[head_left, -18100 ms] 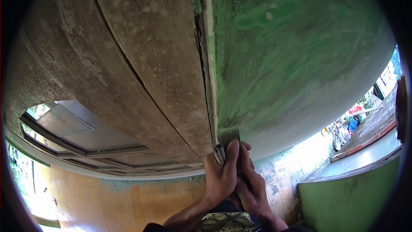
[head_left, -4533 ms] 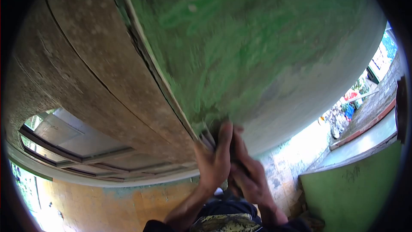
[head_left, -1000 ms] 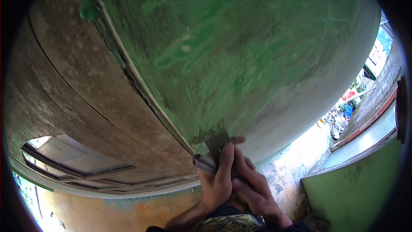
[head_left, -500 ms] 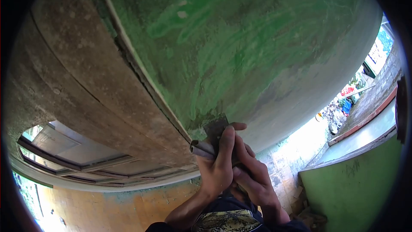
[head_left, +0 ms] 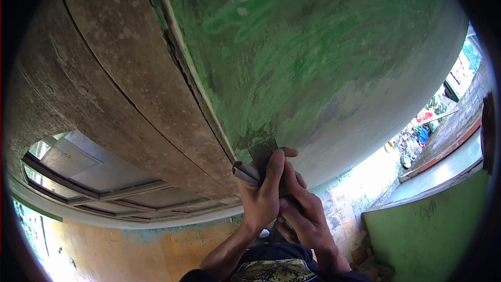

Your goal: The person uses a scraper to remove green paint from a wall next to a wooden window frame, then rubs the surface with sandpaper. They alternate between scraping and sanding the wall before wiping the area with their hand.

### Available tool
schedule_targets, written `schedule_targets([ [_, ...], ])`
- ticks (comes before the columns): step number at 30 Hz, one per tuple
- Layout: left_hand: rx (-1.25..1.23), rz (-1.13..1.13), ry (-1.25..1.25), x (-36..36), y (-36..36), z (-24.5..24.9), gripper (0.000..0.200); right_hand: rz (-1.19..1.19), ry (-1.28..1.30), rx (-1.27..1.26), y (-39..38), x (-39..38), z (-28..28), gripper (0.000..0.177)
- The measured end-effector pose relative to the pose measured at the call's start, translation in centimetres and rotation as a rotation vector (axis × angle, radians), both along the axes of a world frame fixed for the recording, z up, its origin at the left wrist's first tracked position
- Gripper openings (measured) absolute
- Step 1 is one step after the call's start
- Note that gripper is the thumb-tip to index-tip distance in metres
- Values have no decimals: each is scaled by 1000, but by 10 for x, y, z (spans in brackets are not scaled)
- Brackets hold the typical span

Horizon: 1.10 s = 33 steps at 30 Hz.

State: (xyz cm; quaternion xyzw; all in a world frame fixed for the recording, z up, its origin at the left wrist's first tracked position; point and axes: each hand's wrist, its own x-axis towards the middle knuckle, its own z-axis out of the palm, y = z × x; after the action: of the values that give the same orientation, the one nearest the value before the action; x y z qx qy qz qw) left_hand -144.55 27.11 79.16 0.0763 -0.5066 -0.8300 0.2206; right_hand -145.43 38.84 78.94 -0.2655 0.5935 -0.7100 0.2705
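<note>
Wall: green, streaked, fading to grey below. Ceiling boards: brown-grey, speckled. Scraper blade: dark grey. Low wall: flat green. Far wall: orange-yellow. Garment: dark, yellow-patterned.

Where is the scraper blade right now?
Head view, low centre: the scraper blade lies against the green painted surface, just right of the cracked seam, left hand and right hand directly below.

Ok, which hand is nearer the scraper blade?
Left. The left hand has a finger pressed along the scraper blade on the green surface; the right hand sits just below it, further from the blade.
</note>
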Motion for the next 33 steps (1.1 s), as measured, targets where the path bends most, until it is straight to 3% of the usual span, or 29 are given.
schedule_targets([
  [12, 4, 23, -1, 0, 1, -9, 28, -40, 20, 38, -1, 2, -2, 62],
  [15, -22, 38, 36, -5, -5, 30, 30, -49, 79, 7, -8, -2, 15, 62],
  [17, 2, 28, -12, 5, 1, 8, 28, -38, 103, -41, -8, -1, 17, 62],
  [20, 9, 12, -14, -1, -3, 4, 26, -56, 77, 48, -1, 3, -7, 62],
  [24, 12, 36, -3, 1, 1, 19, 24, 39, -82, 4, -1, -7, 28, 63],
  [27, 33, -9, -15, -3, 1, -2, 23, 15, -135, -11, 4, -1, -4, 64],
  [33, 38, -11, -48, 1, 2, 11, 24, 46, -56, -13, 7, -4, 2, 63],
])
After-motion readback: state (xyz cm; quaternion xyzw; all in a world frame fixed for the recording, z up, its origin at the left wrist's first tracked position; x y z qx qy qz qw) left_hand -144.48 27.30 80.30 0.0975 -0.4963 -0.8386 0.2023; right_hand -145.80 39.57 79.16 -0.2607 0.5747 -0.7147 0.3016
